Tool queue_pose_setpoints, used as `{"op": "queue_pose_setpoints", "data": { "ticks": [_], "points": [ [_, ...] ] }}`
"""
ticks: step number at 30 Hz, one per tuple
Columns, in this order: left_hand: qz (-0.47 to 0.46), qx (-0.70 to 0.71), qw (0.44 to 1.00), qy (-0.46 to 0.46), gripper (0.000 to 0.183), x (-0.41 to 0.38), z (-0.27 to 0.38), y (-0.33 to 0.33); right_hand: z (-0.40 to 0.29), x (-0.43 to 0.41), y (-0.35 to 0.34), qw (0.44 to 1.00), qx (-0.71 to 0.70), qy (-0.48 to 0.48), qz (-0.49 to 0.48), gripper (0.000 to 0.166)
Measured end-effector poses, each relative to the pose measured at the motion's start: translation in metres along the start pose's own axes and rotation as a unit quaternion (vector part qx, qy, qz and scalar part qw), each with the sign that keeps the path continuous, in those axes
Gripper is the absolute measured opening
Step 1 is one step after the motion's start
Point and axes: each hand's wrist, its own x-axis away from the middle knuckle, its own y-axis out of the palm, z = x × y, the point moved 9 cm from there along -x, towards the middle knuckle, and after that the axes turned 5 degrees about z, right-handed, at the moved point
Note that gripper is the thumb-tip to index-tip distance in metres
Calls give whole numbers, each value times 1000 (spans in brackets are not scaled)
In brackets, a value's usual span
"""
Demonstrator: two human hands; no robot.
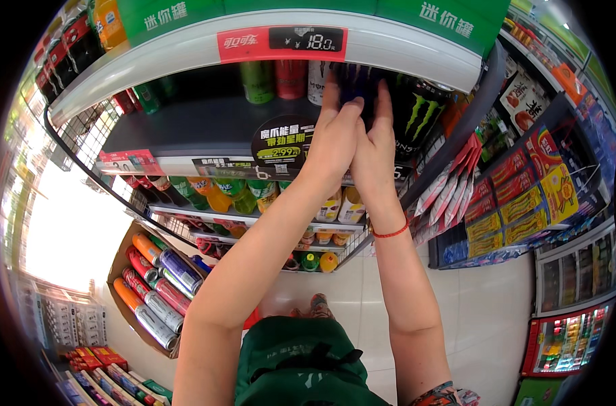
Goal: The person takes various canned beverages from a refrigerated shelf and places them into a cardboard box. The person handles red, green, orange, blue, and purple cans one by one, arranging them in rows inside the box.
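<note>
Both hands reach onto a dark drink shelf (186, 127), around a dark purple Monster can (358, 81). My left hand (333, 134) has its fingers along the can's left side; my right hand (378, 139) lies along its right side, and the hands touch near the thumbs. A white Monster can (318, 83) stands just left of my left hand, with a red can (290, 78) and a green can (257, 81) further left. Right of my right hand stands a black Monster can (420, 114) with green claw marks. A round black price sign (282, 147) hangs at the shelf's edge.
A cardboard box (130, 231) of assorted cans sits low at the left. Soda bottles (219, 195) fill the shelf below. Pink-edged packets (447, 193) hang at the right, beside a rack of snack packs (521, 203). A rounded shelf front (414, 45) runs above my hands.
</note>
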Motion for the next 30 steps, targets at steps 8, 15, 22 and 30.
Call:
{"op": "queue_pose_setpoints", "data": {
  "ticks": [8, 15, 22, 30],
  "points": [
    [-3, -97, 995, 22, 72, -9, 1, -3, -2, 8, 2, 999, 20, -40, 12, 68],
    [-22, -29, 999, -39, 67, -20, -4, -7, -1, -5, 7, 1000, 14, 1, 14, 72],
    [-6, -131, 991, 40, 67, -10, 8, -13, -17, 14, 3, 997, 36, -57, 25, 71],
    [-43, -86, 992, 86, 69, 10, 11, -7, -34, 44, -7, 997, 24, -66, 29, 70]
  ]
}}
